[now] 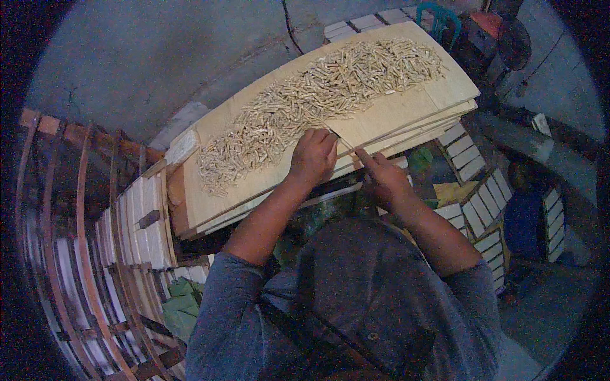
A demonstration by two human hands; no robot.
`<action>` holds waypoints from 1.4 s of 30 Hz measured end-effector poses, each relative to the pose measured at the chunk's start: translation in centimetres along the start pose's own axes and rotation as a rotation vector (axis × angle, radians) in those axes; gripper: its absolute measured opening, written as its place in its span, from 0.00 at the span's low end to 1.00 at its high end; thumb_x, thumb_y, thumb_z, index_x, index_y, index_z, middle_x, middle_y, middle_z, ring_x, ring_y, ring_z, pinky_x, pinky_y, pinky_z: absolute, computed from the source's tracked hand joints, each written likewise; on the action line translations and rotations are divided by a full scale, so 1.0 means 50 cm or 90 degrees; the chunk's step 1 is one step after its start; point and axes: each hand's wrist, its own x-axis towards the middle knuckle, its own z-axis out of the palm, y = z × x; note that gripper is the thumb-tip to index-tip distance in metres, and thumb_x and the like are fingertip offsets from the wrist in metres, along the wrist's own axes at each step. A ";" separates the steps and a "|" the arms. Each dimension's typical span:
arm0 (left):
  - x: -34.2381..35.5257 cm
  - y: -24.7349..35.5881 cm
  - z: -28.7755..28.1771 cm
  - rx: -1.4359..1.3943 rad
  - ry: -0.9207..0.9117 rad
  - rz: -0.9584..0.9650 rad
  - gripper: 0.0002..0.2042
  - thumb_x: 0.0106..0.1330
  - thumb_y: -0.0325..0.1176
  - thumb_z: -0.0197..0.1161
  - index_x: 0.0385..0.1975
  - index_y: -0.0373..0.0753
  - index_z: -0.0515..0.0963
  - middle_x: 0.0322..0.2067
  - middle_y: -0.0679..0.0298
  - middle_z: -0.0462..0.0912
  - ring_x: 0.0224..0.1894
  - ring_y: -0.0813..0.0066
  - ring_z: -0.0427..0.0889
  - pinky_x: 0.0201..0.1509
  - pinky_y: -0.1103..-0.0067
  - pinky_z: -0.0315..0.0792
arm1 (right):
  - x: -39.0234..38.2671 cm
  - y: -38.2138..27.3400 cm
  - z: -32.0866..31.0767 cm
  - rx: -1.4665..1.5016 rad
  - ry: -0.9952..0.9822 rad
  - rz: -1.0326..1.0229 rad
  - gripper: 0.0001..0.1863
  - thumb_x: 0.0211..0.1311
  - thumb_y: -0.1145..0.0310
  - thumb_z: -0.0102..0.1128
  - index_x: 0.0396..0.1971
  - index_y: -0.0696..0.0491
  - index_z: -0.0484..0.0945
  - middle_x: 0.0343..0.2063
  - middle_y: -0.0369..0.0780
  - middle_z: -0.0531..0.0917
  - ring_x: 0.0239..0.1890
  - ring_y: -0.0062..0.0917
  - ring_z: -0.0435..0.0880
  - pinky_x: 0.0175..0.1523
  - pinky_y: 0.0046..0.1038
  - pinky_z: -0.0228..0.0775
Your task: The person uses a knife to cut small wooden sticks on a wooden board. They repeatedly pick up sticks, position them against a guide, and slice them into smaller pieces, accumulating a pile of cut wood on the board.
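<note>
A wide heap of short, pale, stick-like pieces [330, 79] is spread over a light wooden board [375, 124]. At the heap's near edge my left hand [312, 157] is closed, fingertips pinched together; whatever they hold is too small to make out. Just to its right, over the board's near edge, my right hand [386, 179] is closed with its index finger pointing forward. A thin, dark, rod-like tool [344, 142] runs from the right fingertips toward the left hand. Its kind is unclear.
Beneath the top board lie more boards in a stack. Wooden racks [82, 190] stand at left, beside pale slabs [149, 222]. Trays of white blocks [488, 198] sit at right. A teal chair [438, 19] and a fan [513, 46] are at the far right.
</note>
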 end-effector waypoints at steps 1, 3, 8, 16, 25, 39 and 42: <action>-0.003 0.001 0.002 -0.004 0.009 0.004 0.07 0.64 0.29 0.66 0.40 0.35 0.84 0.40 0.54 0.83 0.46 0.52 0.81 0.52 0.63 0.78 | -0.023 0.018 -0.001 0.028 0.009 -0.016 0.40 0.62 0.72 0.62 0.76 0.45 0.63 0.48 0.52 0.80 0.41 0.53 0.86 0.45 0.48 0.82; -0.007 0.001 0.005 -0.009 0.030 0.013 0.07 0.64 0.29 0.66 0.39 0.35 0.83 0.40 0.54 0.83 0.46 0.52 0.81 0.52 0.63 0.78 | -0.053 0.031 -0.008 0.037 0.004 -0.009 0.39 0.62 0.73 0.62 0.75 0.45 0.64 0.47 0.52 0.81 0.41 0.53 0.86 0.45 0.48 0.82; -0.003 -0.001 -0.002 -0.026 -0.014 -0.005 0.07 0.64 0.30 0.66 0.39 0.35 0.83 0.39 0.54 0.83 0.46 0.51 0.80 0.52 0.62 0.78 | -0.059 0.035 -0.031 0.005 0.018 0.003 0.37 0.61 0.73 0.63 0.73 0.47 0.66 0.47 0.52 0.81 0.41 0.53 0.86 0.44 0.49 0.81; 0.003 0.005 -0.017 -0.008 -0.075 -0.012 0.10 0.66 0.31 0.66 0.42 0.33 0.83 0.42 0.49 0.84 0.47 0.47 0.80 0.52 0.59 0.78 | 0.019 -0.022 -0.007 -0.011 0.015 0.000 0.37 0.63 0.73 0.61 0.74 0.47 0.65 0.44 0.51 0.80 0.39 0.52 0.86 0.42 0.50 0.81; -0.004 0.008 -0.005 -0.008 -0.011 -0.019 0.07 0.64 0.30 0.67 0.39 0.37 0.83 0.41 0.55 0.82 0.46 0.51 0.80 0.52 0.62 0.78 | -0.043 0.050 -0.021 -0.029 -0.015 -0.018 0.38 0.61 0.73 0.63 0.74 0.47 0.67 0.48 0.52 0.81 0.41 0.51 0.86 0.44 0.48 0.82; -0.006 0.006 -0.010 0.011 -0.036 -0.022 0.07 0.64 0.30 0.67 0.39 0.38 0.83 0.40 0.56 0.83 0.46 0.53 0.81 0.50 0.63 0.79 | 0.010 0.016 -0.021 0.026 0.019 -0.022 0.32 0.66 0.70 0.59 0.71 0.48 0.70 0.41 0.52 0.81 0.40 0.51 0.85 0.44 0.49 0.80; -0.006 0.001 -0.004 0.024 -0.016 0.005 0.07 0.63 0.30 0.67 0.39 0.37 0.83 0.39 0.56 0.82 0.45 0.52 0.81 0.49 0.63 0.79 | 0.026 -0.018 -0.023 0.010 0.040 -0.041 0.32 0.66 0.69 0.60 0.72 0.48 0.69 0.40 0.51 0.81 0.37 0.51 0.85 0.41 0.48 0.80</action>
